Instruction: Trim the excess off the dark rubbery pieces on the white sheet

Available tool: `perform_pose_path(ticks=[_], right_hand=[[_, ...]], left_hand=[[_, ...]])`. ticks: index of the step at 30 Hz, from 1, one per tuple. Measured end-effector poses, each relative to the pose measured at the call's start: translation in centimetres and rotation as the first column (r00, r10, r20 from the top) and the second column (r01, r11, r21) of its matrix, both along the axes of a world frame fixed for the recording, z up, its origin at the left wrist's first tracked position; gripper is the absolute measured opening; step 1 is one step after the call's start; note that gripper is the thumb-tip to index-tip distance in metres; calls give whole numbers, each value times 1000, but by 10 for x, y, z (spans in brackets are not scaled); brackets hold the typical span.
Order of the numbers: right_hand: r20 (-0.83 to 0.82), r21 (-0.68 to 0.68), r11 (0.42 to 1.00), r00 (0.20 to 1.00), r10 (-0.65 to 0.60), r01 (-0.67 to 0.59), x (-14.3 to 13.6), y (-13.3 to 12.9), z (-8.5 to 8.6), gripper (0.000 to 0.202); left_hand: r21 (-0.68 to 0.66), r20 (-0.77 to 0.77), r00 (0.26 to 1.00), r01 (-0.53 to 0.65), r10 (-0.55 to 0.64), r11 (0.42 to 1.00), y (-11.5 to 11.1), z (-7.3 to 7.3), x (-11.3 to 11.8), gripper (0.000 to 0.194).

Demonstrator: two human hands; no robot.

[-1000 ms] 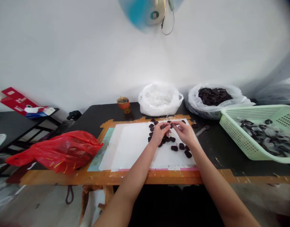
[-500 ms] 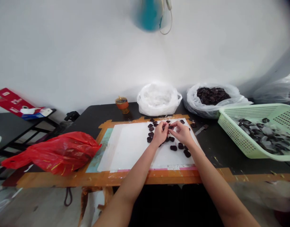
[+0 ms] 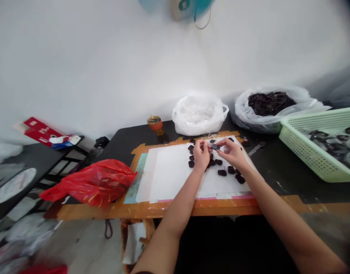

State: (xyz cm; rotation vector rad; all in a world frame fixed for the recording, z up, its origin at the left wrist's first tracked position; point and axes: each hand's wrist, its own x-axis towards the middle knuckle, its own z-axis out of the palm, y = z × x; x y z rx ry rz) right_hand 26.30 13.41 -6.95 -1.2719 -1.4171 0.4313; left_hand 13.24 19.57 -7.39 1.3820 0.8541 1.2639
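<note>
Over the white sheet (image 3: 169, 171), my right hand (image 3: 232, 152) pinches a small dark rounded piece (image 3: 215, 147) between thumb and fingers. My left hand (image 3: 201, 154) is closed close beside it, fingertips pressed together at the piece's left end; what they grip is too small to make out. Below and around both hands lie several loose dark pieces (image 3: 222, 172) of a similar rounded-rectangular shape. Some of them are partly covered by my hands. What the pieces are made for does not show.
Behind the sheet stand a white plastic bag (image 3: 199, 127), a bag of dark pieces (image 3: 270, 104) and an orange-banded cup (image 3: 155, 123). A green basket (image 3: 306, 152) is at right, near a flat tool (image 3: 257, 147). A red bag (image 3: 97, 184) lies left.
The view has swung, so the table's things sit farther right. My hands have moved slightly apart, and the dark piece between them now shows more plainly.
</note>
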Motion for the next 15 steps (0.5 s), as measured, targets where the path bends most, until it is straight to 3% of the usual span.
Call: perform_pose_path(ticks=[3,9,15], right_hand=[[-9,-13,1000,1000,-9,9,0,0,-2,19],[-47,-12,1000,999,-27,27,0,-2,6,21],[-71,-6,1000,997,-1,1,-2,-3,9,23]], left_hand=[[-62,60,998,-18,22,998,0,0,1,26],[-115,144,989,56,-40,992,2,5,2,36],[-148,101,969,240,-227,959,1,5,1,32]])
